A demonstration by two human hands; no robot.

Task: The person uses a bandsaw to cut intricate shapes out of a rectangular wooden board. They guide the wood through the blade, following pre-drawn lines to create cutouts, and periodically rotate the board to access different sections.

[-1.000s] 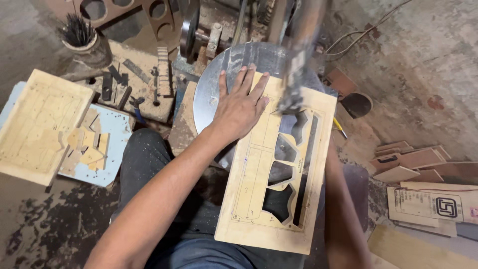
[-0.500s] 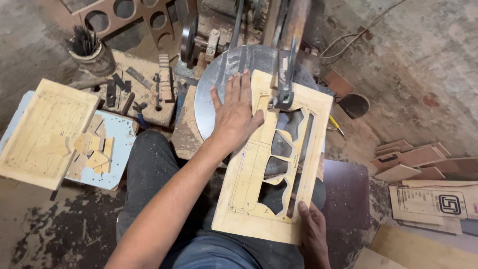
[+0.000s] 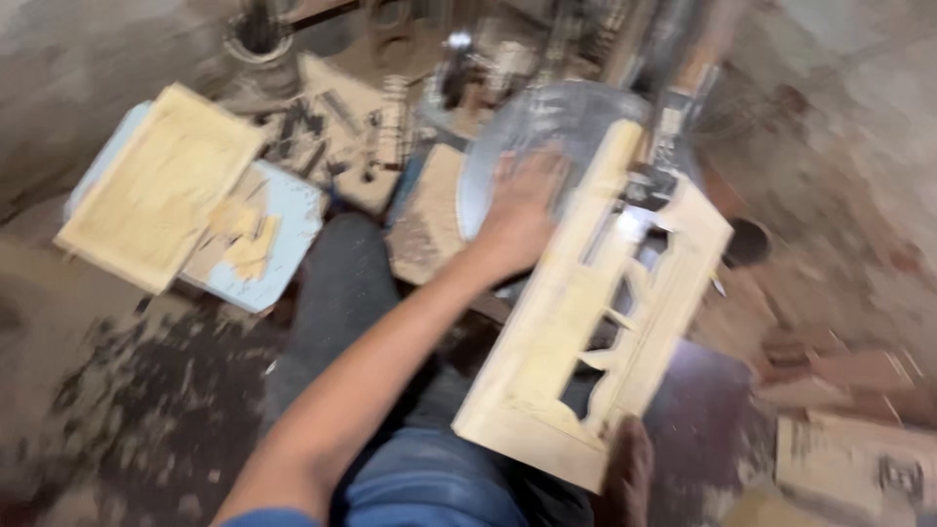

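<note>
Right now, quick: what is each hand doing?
Left hand: open, flat on the cut-out wooden panel.
Right hand: at the panel's near edge; its grip cannot be told.

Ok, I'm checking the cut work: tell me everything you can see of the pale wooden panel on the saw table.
The wooden panel is a pale, flat rectangular board with several irregular cut-out openings. It lies tilted, its far end on the round metal table under the saw. The left hand presses its far left edge; the right hand touches its near edge. The picture is blurred.

Saw arm blocks ahead; floor rightward open.
</note>
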